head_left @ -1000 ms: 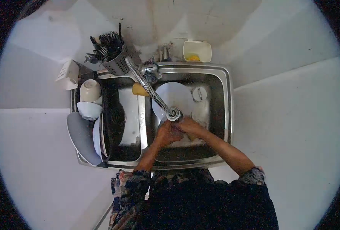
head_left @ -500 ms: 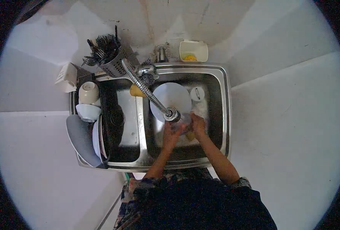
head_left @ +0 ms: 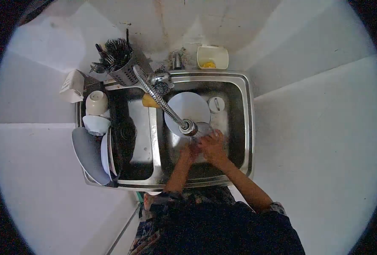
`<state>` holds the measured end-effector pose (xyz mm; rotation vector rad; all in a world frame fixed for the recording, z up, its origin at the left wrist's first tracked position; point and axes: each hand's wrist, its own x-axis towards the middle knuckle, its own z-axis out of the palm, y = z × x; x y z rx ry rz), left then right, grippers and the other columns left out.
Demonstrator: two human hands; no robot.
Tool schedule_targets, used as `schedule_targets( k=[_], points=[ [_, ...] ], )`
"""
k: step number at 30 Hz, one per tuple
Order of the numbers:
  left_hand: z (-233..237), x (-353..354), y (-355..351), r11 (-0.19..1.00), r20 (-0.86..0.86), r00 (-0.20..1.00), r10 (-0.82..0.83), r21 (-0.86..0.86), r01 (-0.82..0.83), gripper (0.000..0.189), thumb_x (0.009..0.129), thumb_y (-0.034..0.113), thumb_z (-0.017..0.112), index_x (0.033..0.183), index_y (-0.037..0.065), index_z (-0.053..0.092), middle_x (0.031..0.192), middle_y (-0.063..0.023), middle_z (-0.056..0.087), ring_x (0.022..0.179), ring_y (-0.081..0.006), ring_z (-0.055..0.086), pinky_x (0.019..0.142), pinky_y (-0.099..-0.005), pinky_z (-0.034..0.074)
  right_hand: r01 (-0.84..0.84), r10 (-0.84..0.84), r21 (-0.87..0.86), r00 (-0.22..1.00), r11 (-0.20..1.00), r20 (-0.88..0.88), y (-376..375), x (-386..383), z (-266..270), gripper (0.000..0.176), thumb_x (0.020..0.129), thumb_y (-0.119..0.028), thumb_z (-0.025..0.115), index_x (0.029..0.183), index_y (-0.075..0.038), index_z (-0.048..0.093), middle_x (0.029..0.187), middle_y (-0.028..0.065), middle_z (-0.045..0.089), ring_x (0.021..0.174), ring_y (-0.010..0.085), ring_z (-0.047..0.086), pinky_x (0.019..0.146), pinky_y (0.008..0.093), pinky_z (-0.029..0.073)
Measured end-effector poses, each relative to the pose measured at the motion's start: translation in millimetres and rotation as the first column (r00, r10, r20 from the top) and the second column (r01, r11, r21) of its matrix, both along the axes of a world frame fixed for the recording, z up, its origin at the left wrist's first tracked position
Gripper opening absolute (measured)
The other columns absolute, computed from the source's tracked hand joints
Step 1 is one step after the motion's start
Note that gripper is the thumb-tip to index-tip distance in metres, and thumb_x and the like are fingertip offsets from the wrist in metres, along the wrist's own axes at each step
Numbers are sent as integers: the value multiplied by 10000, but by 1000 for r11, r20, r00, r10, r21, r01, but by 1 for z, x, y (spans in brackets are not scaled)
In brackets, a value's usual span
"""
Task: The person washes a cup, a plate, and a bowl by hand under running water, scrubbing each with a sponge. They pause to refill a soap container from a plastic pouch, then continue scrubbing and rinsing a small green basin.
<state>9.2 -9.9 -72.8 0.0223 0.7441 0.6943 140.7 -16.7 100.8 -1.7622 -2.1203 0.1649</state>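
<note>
Under the spout of the flexible metal tap [head_left: 187, 126], both my hands are at a clear, see-through container [head_left: 203, 128] whose exact kind I cannot make out. My left hand [head_left: 190, 151] grips it from the near left, its fingers partly hidden and blurred. My right hand [head_left: 214, 146] is closed over its right side, with some fingers showing. Just beyond lies a large white plate [head_left: 188, 106] in the right sink basin [head_left: 235, 157]. Beside the plate sits a small round white lid-like piece [head_left: 216, 105].
A dish rack at left holds a cream cup [head_left: 97, 103], a white bowl [head_left: 96, 125] and a grey plate [head_left: 86, 155]. Behind the sink stand a cutlery holder [head_left: 124, 74] and a white tub [head_left: 213, 55] with something yellow. A yellow sponge-like piece [head_left: 150, 100] rests on the divider.
My right hand has turned and moved left and nearer to me, over the clear container. The left hand has shifted slightly toward me. A yellowish piece below the hands is no longer visible.
</note>
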Motion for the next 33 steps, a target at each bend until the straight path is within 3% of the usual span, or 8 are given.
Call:
schedule_targets(
  k=[2,12,15,19,23,24,27,33],
  points=[
    [-19,-11,-8,974,-31,999,20,-225,-27,399,935,369,346,1148,57,475,1025,-138,569,909,-279,588,816,-458,487,-40,41,-26,998,999,37,-7,4,-2,218,738,-129,602,951,-84,597,927,75,599,994,262,514,927,478,359],
    [10,-28,14,980,-293,954,71,-156,-121,407,908,403,436,1124,69,526,1007,-73,575,891,-217,540,720,-348,421,-110,119,63,981,992,-154,-13,0,-10,183,715,-125,596,882,-54,590,882,111,563,925,318,487,862,450,394],
    [28,-18,20,998,-327,943,61,-7,-67,477,887,468,464,1136,67,526,1028,-52,580,916,-212,539,812,-357,412,-79,76,-88,997,993,-35,-8,2,-24,179,746,-151,593,891,-47,582,869,112,560,901,320,495,839,432,407],
    [38,-24,37,973,-422,898,-122,128,192,666,839,512,533,1316,79,368,1261,-103,452,1158,-244,435,974,-353,339,-130,136,72,986,989,-94,1,10,-9,210,767,-216,623,883,-45,580,833,106,560,850,296,509,779,396,426],
    [42,-24,26,775,-465,806,-366,327,541,927,799,476,604,1441,164,14,1440,-125,200,1292,-284,281,1016,-422,305,-16,-336,-472,682,881,-650,19,34,-18,301,825,-332,605,890,-39,576,817,88,579,780,237,522,696,352,427],
    [58,-23,23,774,-466,805,-367,327,542,927,799,476,604,1441,164,14,1440,-125,200,1292,-284,281,1016,-422,305,-77,-505,-614,494,786,-708,20,37,-29,335,843,-367,587,885,-35,575,814,82,584,763,218,521,671,340,424],
    [147,-14,26,853,-475,745,-468,-20,522,621,825,297,630,1344,109,346,1289,-69,441,1076,-204,481,841,-366,448,43,-683,-733,402,679,-610,17,32,-52,390,876,-398,529,1022,-38,553,938,111,604,836,251,563,721,375,444],
    [137,-18,0,968,-230,941,-250,-56,244,882,787,471,613,1422,190,69,1413,-128,218,1137,-353,421,839,-522,439,322,-577,-526,688,787,-441,-42,-15,-82,618,885,-399,510,1368,-83,288,1367,232,327,1274,358,321,1031,409,277]
  ],
)
